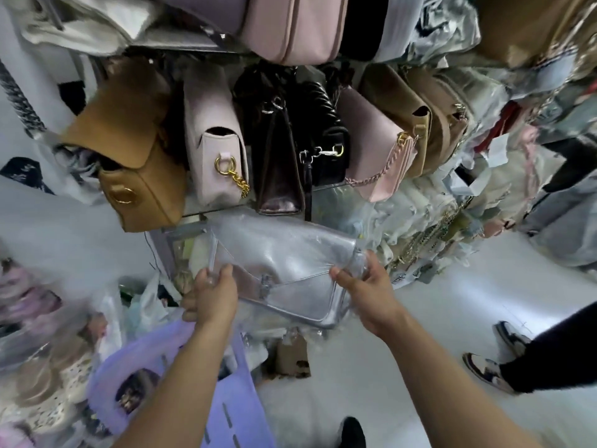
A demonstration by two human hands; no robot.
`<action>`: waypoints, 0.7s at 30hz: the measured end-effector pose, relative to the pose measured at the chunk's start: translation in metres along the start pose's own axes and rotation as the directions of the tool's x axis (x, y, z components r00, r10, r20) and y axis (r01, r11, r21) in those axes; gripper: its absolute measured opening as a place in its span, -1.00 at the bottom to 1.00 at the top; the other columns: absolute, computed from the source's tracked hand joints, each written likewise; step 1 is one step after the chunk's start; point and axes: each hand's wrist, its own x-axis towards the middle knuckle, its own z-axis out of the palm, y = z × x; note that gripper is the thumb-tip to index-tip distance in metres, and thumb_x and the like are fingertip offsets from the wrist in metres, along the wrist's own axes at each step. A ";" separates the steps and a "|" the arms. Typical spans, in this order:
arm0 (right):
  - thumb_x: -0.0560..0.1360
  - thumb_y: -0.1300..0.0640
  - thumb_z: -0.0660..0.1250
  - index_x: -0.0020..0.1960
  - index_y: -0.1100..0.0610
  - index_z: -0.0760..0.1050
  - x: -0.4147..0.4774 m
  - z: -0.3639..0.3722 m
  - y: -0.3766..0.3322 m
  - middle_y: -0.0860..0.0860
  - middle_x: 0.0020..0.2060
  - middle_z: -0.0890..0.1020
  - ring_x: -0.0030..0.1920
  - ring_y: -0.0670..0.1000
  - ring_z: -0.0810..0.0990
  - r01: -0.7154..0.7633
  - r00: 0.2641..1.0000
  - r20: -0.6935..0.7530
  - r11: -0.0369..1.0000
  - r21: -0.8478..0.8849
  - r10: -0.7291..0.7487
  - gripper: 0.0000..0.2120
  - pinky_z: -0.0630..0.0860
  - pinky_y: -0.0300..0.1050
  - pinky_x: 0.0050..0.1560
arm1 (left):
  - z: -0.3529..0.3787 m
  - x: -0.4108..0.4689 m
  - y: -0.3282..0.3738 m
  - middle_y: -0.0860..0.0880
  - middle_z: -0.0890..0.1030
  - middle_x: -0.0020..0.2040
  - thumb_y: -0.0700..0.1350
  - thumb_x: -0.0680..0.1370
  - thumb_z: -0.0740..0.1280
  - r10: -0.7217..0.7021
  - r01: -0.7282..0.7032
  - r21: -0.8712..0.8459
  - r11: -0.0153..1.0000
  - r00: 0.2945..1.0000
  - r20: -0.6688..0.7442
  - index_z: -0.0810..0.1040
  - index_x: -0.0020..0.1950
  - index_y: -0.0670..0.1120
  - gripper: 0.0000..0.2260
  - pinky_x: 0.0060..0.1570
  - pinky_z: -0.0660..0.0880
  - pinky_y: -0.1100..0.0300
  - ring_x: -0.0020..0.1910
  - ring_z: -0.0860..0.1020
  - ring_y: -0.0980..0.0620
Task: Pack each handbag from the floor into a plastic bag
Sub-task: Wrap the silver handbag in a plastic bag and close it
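The silver envelope handbag (290,273) sat just below the shelf (193,214), held up off the floor and apparently already inside a clear plastic bag (248,236), whose film stretched across its flap and bunched up towards the shelf. The left hand (211,295) had its fingers curled, pinching the film at the handbag's left edge. The right hand (365,292) gripped the handbag's right end through the plastic, thumb on top. Which side the plastic bag's mouth faced could not be told. The likeliest trouble was probably the thin film. Pulled taut between the two grips, it could have torn at the handbag's corners or on its metal clasp (266,282). If either pinch had held only plastic, the handbag might have slid out of the mouth and dropped into the clutter below the shelf. Raising the load carelessly could also have knocked the black handbag (277,163) or the tan handbag (135,169) resting on the shelf, since both hung out over its edge.
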 end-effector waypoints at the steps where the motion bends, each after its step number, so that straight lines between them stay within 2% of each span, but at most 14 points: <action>1: 0.52 0.33 0.47 0.25 0.08 0.47 0.007 0.000 0.000 0.12 0.14 0.70 0.18 0.11 0.69 0.000 1.000 -0.010 1.000 -0.011 0.000 -0.62 0.60 -0.03 0.18 | 0.007 0.002 0.005 -0.21 0.28 0.50 0.14 0.63 0.19 0.015 -0.015 0.000 1.000 1.000 0.024 0.27 0.54 -0.06 -0.48 0.19 0.25 0.05 0.44 0.23 -0.22; 2: 0.52 0.33 0.47 0.24 0.10 0.47 0.015 0.000 0.002 0.13 0.13 0.70 0.18 0.14 0.69 0.002 1.000 -0.019 1.000 -0.027 -0.003 -0.64 0.61 -0.05 0.14 | 0.016 0.005 0.006 -0.21 0.31 0.48 0.17 0.60 0.22 0.037 -0.036 -0.023 0.999 0.997 0.061 0.28 0.53 -0.04 -0.45 0.23 0.30 0.04 0.42 0.28 -0.23; 4: 0.52 0.34 0.47 0.24 0.15 0.46 0.028 -0.001 0.004 0.15 0.13 0.70 0.18 0.18 0.69 0.000 1.000 -0.030 0.999 -0.041 -0.001 -0.64 0.63 0.03 0.17 | 0.033 0.009 0.007 -0.17 0.46 0.38 0.24 0.49 0.29 0.087 -0.079 -0.065 0.995 0.987 0.132 0.37 0.44 0.00 -0.41 0.26 0.45 -0.04 0.32 0.43 -0.21; 5: 0.52 0.33 0.48 0.25 0.15 0.45 0.034 -0.002 0.006 0.14 0.15 0.69 0.18 0.17 0.69 -0.013 0.999 -0.042 0.999 -0.035 0.012 -0.63 0.61 0.10 0.22 | 0.041 0.010 0.009 -0.13 0.50 0.32 0.21 0.50 0.32 0.104 -0.091 -0.086 0.992 0.983 0.154 0.40 0.40 0.02 -0.47 0.21 0.50 -0.05 0.26 0.48 -0.18; 7: 0.48 0.28 0.52 0.32 0.13 0.41 0.043 -0.004 0.007 0.14 0.24 0.65 0.22 0.15 0.66 -0.035 0.996 -0.079 0.999 -0.014 0.033 -0.51 0.54 0.19 0.32 | 0.056 0.009 0.014 -0.06 0.53 0.26 0.11 0.54 0.37 0.131 -0.110 -0.116 0.987 0.973 0.192 0.44 0.32 0.07 -0.63 0.05 0.55 0.06 0.15 0.56 -0.11; 9: 0.44 0.24 0.54 0.42 0.16 0.37 0.054 -0.009 0.008 0.19 0.27 0.62 0.26 0.21 0.63 -0.042 0.992 -0.119 0.999 0.030 0.045 -0.38 0.51 0.29 0.35 | 0.070 0.008 0.023 -0.03 0.58 0.24 0.06 0.55 0.40 0.173 -0.152 -0.105 0.983 0.958 0.227 0.47 0.27 0.07 -0.68 -0.04 0.52 0.15 0.10 0.60 -0.06; 12: 0.50 0.31 0.49 0.28 0.13 0.45 0.070 -0.018 0.005 0.15 0.14 0.68 0.21 0.21 0.65 -0.027 0.990 -0.136 0.998 0.065 0.036 -0.59 0.53 0.27 0.33 | 0.086 0.004 0.037 0.03 0.54 0.28 0.07 0.54 0.42 0.218 -0.206 -0.076 0.976 0.942 0.256 0.45 0.42 0.03 -0.54 0.06 0.45 0.18 0.17 0.54 0.01; 14: 0.53 0.36 0.45 0.21 0.09 0.48 0.082 -0.023 0.001 0.10 0.07 0.70 0.15 0.14 0.68 -0.019 0.992 -0.119 0.995 0.098 0.031 -0.66 0.56 0.18 0.31 | 0.097 0.002 0.045 0.01 0.48 0.30 0.10 0.54 0.41 0.244 -0.245 -0.025 0.969 0.941 0.233 0.42 0.45 0.06 -0.50 0.14 0.45 0.13 0.26 0.49 -0.03; 17: 0.53 0.38 0.44 0.17 0.07 0.48 0.096 -0.022 -0.003 0.09 0.06 0.70 0.13 0.12 0.68 -0.013 0.992 -0.124 0.993 0.120 0.028 -0.67 0.60 0.06 0.23 | 0.111 -0.008 0.053 -0.07 0.43 0.33 0.23 0.54 0.33 0.205 -0.234 0.160 0.959 0.963 0.175 0.28 0.51 0.15 -0.43 0.27 0.45 -0.02 0.32 0.42 -0.20; 19: 0.53 0.40 0.43 0.08 0.07 0.47 0.103 -0.018 -0.003 0.13 0.00 0.70 0.04 0.11 0.69 -0.013 0.992 -0.123 0.995 0.103 0.026 -0.71 0.63 0.02 0.14 | 0.123 -0.011 0.055 -0.12 0.39 0.42 0.35 0.48 0.26 0.087 -0.123 0.169 0.978 0.974 0.208 0.07 0.54 0.25 -0.31 0.20 0.52 -0.16 0.27 0.46 -0.27; 21: 0.52 0.40 0.43 0.04 0.09 0.46 0.109 -0.015 0.003 0.17 -0.04 0.68 -0.05 0.08 0.67 -0.029 0.990 -0.136 0.995 0.092 0.041 -0.72 0.65 -0.04 0.01 | 0.135 -0.016 0.060 -0.13 0.27 0.53 0.45 0.41 0.24 0.013 -0.046 0.129 0.991 0.969 0.245 -0.08 0.56 0.28 -0.17 0.21 0.51 -0.23 0.34 0.44 -0.29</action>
